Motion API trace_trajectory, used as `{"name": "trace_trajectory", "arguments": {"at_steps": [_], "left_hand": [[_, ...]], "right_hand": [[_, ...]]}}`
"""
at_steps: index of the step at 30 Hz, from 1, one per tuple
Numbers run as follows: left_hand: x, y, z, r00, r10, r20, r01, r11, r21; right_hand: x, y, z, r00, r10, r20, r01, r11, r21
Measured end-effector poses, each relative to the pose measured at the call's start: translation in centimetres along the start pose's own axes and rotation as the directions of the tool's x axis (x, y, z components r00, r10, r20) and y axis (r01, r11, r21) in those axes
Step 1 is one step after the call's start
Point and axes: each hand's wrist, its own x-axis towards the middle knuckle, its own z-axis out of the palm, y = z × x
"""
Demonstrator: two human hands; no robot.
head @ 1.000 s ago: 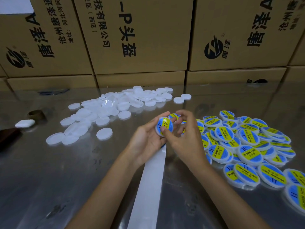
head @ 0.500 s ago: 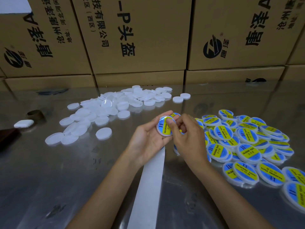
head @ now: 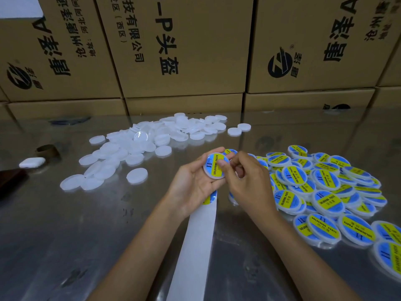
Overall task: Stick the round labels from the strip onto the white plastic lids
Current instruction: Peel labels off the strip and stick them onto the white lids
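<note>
My left hand (head: pixel 191 183) holds a white plastic lid (head: pixel 213 166) with a blue and yellow round label on its face. My right hand (head: pixel 247 181) presses its thumb on the label, its other fingers curled beside the lid. The white backing strip (head: pixel 195 246) runs from under my left hand toward me, with one label (head: pixel 210 198) showing at my left palm's edge. A heap of bare white lids (head: pixel 138 148) lies at the back left. A heap of labelled lids (head: pixel 321 192) lies to the right.
Stacked cardboard boxes (head: pixel 184 51) wall off the back of the shiny metal table (head: pixel 65 235). A small white case (head: pixel 32 162) and a brown tape roll (head: pixel 47 151) sit at the far left, beside a dark object (head: pixel 10 179) at the left edge.
The lid has turned in my left hand so its label faces up more fully. My right thumb has slid onto the label's right part and presses it down.
</note>
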Motion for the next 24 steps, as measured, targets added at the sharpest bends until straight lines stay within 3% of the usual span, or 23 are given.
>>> {"name": "trace_trajectory", "arguments": {"at_steps": [5, 10, 17, 24], "left_hand": [[-0.1, -0.2, 0.4, 1.000, 0.005, 0.021, -0.005, 1.000, 0.014], [0.0, -0.9, 0.9, 0.998, -0.063, 0.016, 0.062, 0.996, 0.059], [0.1, -1.0, 0.9, 0.996, -0.074, 0.056, 0.073, 0.997, 0.032], [0.0, -1.0, 0.6, 0.996, -0.070, 0.054, 0.071, 0.997, -0.017]], "right_hand": [[-0.1, -0.2, -0.3, 0.999, 0.054, -0.001, -0.054, 0.998, -0.015], [-0.4, -0.8, 0.1, 0.991, 0.133, -0.009, -0.132, 0.966, -0.222], [-0.3, -0.5, 0.2, 0.997, -0.007, -0.074, -0.003, 0.991, -0.132], [-0.3, -0.3, 0.2, 0.997, 0.003, -0.075, -0.008, 0.997, -0.077]]}}
